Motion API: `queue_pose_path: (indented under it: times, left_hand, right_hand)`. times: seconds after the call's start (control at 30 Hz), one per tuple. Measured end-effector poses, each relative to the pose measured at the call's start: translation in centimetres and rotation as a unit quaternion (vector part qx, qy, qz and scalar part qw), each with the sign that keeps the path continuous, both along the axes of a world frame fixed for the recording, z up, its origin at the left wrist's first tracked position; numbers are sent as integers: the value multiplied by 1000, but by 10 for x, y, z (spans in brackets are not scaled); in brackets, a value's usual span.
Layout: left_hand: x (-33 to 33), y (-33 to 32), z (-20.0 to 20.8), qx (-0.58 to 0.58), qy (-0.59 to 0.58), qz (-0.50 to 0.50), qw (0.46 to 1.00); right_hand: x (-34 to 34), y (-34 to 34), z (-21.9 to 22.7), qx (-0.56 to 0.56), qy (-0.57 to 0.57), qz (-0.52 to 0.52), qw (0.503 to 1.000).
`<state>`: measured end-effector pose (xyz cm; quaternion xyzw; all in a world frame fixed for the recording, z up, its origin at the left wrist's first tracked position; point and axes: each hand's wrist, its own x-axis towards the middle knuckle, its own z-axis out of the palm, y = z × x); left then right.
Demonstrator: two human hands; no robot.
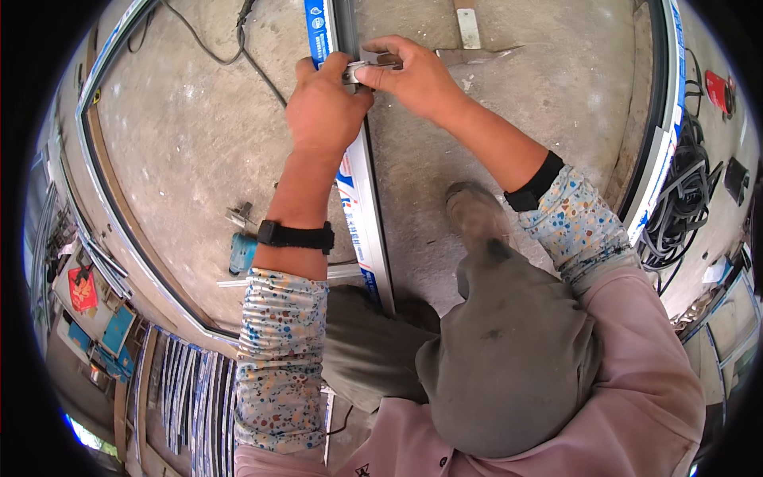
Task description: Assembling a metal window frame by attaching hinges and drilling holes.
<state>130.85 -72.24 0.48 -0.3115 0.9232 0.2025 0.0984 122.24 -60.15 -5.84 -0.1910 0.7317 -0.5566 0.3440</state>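
My left hand (324,107) is closed over the upper part of a long metal frame bar (367,215) wrapped partly in blue and white film. Between the fingertips of both hands is a small silver metal fitting (350,74), whose exact kind I cannot make out. My right hand (417,79) pinches it from the right, thumb below and fingers bent above. A slim metal part shows between those fingers, partly hidden by them. The fitting lies right at the bar.
A large film-covered frame (103,171) surrounds the concrete floor. A teal power tool (242,253) lies left of the bar. Black cable (230,57) runs at upper left, and coiled hoses (679,203) lie at right. Stacked profiles (187,389) are at lower left.
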Motion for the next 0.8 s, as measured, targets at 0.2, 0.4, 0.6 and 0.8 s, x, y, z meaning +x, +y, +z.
queue_pose_path:
  times: [0.2, 0.4, 0.6, 0.8]
  left_hand:
    - [9, -6, -5, -25, 40, -5, 999]
    - [7, -6, -17, -7, 78, -27, 997]
    - [13, -12, -22, -26, 96, -47, 994]
    - [9, -10, -25, -22, 100, -61, 993]
  right_hand:
    - [-69, 33, 33, 158, 357, 105, 915]
    - [-139, 51, 16, 271, 481, 339, 761]
    - [-129, 51, 48, 268, 568, 365, 687]
    - [-122, 74, 16, 318, 541, 402, 667]
